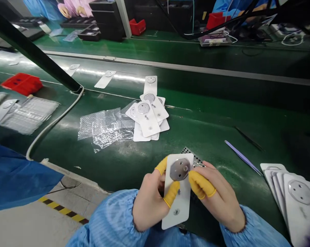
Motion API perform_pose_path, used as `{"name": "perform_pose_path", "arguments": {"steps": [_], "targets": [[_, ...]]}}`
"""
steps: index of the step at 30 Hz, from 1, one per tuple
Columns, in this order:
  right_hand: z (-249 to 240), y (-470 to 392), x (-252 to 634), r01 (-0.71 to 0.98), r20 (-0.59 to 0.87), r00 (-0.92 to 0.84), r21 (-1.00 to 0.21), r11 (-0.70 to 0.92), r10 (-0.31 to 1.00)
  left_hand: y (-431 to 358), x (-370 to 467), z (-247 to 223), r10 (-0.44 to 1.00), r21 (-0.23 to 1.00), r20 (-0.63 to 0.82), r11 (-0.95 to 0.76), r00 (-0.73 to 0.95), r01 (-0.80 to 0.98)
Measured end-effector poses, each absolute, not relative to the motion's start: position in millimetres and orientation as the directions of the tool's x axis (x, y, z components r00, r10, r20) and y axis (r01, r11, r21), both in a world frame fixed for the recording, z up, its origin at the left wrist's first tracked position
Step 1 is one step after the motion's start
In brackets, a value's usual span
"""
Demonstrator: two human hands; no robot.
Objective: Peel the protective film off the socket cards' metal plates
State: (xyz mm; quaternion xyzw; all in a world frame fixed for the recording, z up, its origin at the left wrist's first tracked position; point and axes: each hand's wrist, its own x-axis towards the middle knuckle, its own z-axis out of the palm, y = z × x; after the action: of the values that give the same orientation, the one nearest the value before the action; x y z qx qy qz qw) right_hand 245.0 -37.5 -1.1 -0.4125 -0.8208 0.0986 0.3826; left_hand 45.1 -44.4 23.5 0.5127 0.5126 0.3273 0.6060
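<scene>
A white card [182, 202] with a dark octagonal disc near its top is held upright at the bottom centre. My left hand [153, 195], with yellow finger cots on thumb and a finger, grips its left side, thumb on the front. My right hand [214, 190] is at the card's right edge beside the disc, its yellow-covered fingers pressed together; what they hold, if anything, is hidden. Behind the card lies a sheet of small black dots [187, 150], partly covered. A pile of similar white cards [151, 125] lies farther back on the green table [206, 130].
Clear bubble bags [110, 128] lie left of the pile. Purple tweezers [242, 156], dark tweezers [248, 138] and stacked cards [296, 206] are at the right. A red tray [22, 84], white cable [52, 125] and slanted dark pole [36, 48] stand left. People work across the table.
</scene>
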Motion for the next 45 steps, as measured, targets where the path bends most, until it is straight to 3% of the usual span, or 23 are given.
{"name": "perform_pose_path", "arguments": {"steps": [5,14,22,26,31,35,38,40,42,45], "targets": [[19,-42,246,0.614,0.588,-0.487,-0.296,0.732,0.646,-47,63,32,0.924,0.951,-0.232,0.149,0.305,0.272],[3,-54,260,0.593,0.535,-0.527,-0.325,0.737,0.660,-48,70,37,0.943,0.971,-0.188,0.137,0.273,0.197],[7,-50,261,0.576,0.527,-0.514,-0.373,0.728,0.677,-48,72,34,0.926,0.939,-0.199,0.087,0.319,0.333],[14,-48,256,0.567,0.507,-0.601,-0.275,0.777,0.618,-47,70,31,0.921,0.939,-0.227,0.121,0.316,0.321],[14,-53,251,0.625,0.389,-0.646,-0.224,0.748,0.657,-47,69,26,0.921,0.936,-0.238,0.132,0.309,0.326],[5,-58,247,0.669,0.336,-0.640,-0.197,0.716,0.691,-47,71,21,0.921,0.953,-0.272,0.219,0.278,0.207],[0,-60,247,0.628,0.395,-0.603,-0.300,0.718,0.693,-46,73,17,0.901,0.957,-0.292,0.275,0.321,0.096],[-1,-61,249,0.570,0.450,-0.510,-0.461,0.680,0.733,-43,75,16,0.881,0.945,-0.304,0.326,0.362,-0.001],[-1,-61,250,0.497,0.430,-0.352,-0.667,0.555,0.831,-39,77,16,0.857,0.914,-0.320,0.391,0.403,-0.105],[-3,-60,248,0.307,0.254,-0.044,-0.917,0.256,0.966,-32,78,18,0.832,0.851,-0.352,0.475,0.428,-0.223]]}}
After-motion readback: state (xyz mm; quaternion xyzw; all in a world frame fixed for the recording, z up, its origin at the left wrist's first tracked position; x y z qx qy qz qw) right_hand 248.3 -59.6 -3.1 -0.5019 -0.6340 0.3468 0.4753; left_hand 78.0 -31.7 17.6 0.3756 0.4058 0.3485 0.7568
